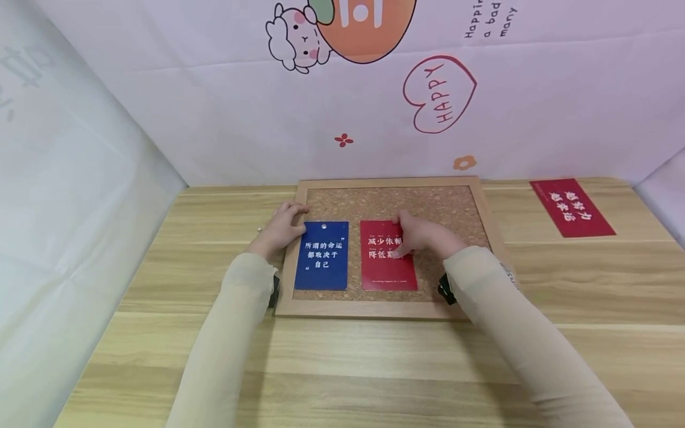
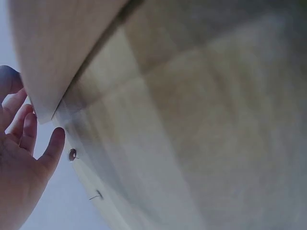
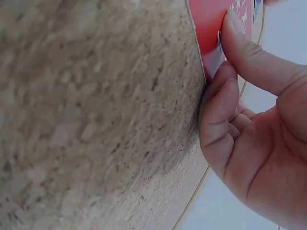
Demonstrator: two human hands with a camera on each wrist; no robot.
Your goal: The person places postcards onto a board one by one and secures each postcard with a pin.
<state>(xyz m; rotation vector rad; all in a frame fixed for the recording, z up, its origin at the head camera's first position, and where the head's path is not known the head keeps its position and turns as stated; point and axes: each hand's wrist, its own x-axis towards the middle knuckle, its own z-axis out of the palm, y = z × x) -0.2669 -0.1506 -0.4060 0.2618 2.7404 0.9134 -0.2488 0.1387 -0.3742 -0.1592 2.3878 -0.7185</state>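
Observation:
A wood-framed cork board (image 1: 353,202) lies on the table. Near its left side is a blue card (image 1: 321,267) with white writing and a pushpin (image 1: 323,226) at its top. My left hand (image 1: 283,224) rests at the board's left frame, fingers spread and relaxed in the left wrist view. To the right of the blue card lies a red card (image 1: 387,270). My right hand (image 1: 420,232) pinches that card's right edge, the thumb (image 3: 240,43) lying on its face and the index finger (image 3: 218,105) bent at the edge. Part of the card's writing is hidden by the hand.
Another red card (image 1: 572,208) lies on the table right of the board. Left of the board, loose thumbtacks (image 2: 72,155) sit on the table (image 1: 353,368). A printed white cloth (image 1: 241,119) stands behind the table.

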